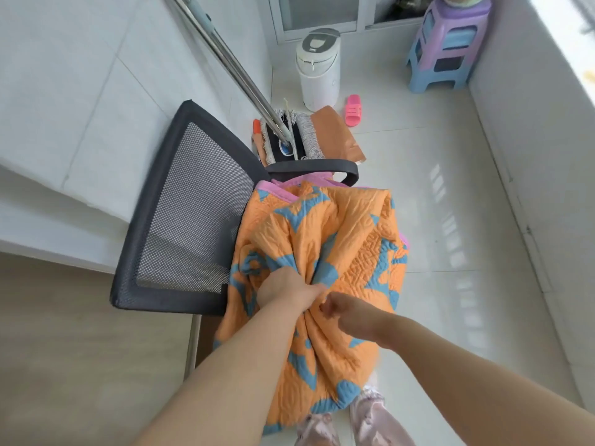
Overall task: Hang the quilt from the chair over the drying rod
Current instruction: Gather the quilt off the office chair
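Nearest you, the tail of the quilt (325,239) hangs off the near edge of the chair (193,204) and drops toward your feet (367,413), so step back a little as you lift or you may tread on it. Just above that, your left hand (285,288) has its fingers sunk into a gathered fold and clamped on it. Your right hand (341,309) sits just beside it on the right, fingers curled onto the same bunch (how much cloth that one really has, I can't tell from here). Both grips are close together in the middle of the cloth, which is fine for hauling it off the seat but poor for hanging. I'd lift it clear first, then work your hands apart along one edge so it opens flat. Beyond your hands the rest of the quilt is heaped on the seat, its pink-edged far end lying against the far armrest (315,167); raise it straight up so it doesn't snag there. Farther on, a mop (289,140) stands by the left wall with its handles slanting up past the chair, so keep the swinging cloth off them. The rod isn't in view, so look up and find it before you carry.
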The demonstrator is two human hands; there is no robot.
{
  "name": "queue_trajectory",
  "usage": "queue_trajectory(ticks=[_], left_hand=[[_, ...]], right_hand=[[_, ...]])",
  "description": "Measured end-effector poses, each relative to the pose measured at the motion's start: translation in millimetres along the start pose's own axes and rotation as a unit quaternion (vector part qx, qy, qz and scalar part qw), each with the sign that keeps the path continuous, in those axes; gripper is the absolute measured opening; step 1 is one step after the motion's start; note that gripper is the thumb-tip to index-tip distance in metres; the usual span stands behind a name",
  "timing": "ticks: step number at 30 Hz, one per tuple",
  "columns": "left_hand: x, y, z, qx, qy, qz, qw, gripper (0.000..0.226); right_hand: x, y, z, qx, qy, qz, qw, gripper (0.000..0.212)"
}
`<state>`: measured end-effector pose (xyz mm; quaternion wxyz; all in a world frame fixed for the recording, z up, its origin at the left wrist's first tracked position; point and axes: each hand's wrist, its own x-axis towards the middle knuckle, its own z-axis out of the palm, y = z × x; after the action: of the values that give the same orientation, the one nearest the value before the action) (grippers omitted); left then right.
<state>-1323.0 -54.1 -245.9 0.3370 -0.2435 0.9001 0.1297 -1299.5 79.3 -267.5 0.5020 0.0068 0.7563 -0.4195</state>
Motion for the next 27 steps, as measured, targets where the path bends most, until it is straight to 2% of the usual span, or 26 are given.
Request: queue_trajectory(ticks=[3, 7, 9, 11, 12, 14, 16, 18, 20, 22, 23, 25, 26, 27], left_hand=[[-4, 2, 10, 0.054, 0.062, 0.029, 0.996, 0.035], [1, -14, 6, 0.041, 0.079, 0.048, 0.995, 0.029], [6, -22, -2, -0.001, 0.049, 0.061, 0.997, 0.025], [9, -24, -7, -0.023, 0.001, 0.097, 0.995, 0.024], [8, -25, -9, -0.031, -0.023, 0.115, 0.993, 0.031], [4, -26, -8, -0.064, -0.075, 0.138, 0.985, 0.041], [4, -30, -5, -0.106, -0.112, 0.137, 0.979, 0.043], [8, -34, -3, -0.136, -0.117, 0.122, 0.976, 0.040], [9, -37, -4, -0.163, -0.092, 0.110, 0.976, 0.036], [12, -38, -6, -0.171, -0.043, 0.105, 0.979, 0.031], [15, -39, -6, -0.169, -0.025, 0.101, 0.980, 0.027], [20, -38, -8, -0.218, -0.017, 0.078, 0.973, 0.019], [22, -35, -9, -0.285, -0.037, 0.048, 0.957, 0.035], [25, -30, -11, -0.360, -0.057, 0.003, 0.931, 0.061]], right_hand=[[1, 4, -7, 0.054, -0.026, 0.000, 0.998, 0.039], [11, 6, -32, 0.152, 0.126, 0.050, 0.979, 0.019], [16, 6, -39, 0.244, 0.147, 0.084, 0.955, 0.026], [21, 4, -39, 0.292, 0.157, 0.109, 0.937, 0.044], [27, 3, -38, 0.291, 0.167, 0.117, 0.935, 0.052], [40, 2, -38, 0.232, 0.229, 0.124, 0.937, 0.057], [54, 1, -45, 0.221, 0.327, 0.130, 0.909, 0.056], [60, -7, -56, 0.333, 0.375, 0.131, 0.855, 0.054], [63, -13, -67, 0.407, 0.391, 0.119, 0.817, 0.068], [63, -15, -71, 0.371, 0.382, 0.110, 0.840, 0.076], [60, -18, -72, 0.336, 0.372, 0.097, 0.860, 0.071], [54, -25, -73, 0.273, 0.338, 0.054, 0.899, 0.039], [50, -29, -73, 0.253, 0.316, 0.038, 0.914, 0.025], [46, -33, -75, 0.239, 0.297, 0.022, 0.924, 0.021]])
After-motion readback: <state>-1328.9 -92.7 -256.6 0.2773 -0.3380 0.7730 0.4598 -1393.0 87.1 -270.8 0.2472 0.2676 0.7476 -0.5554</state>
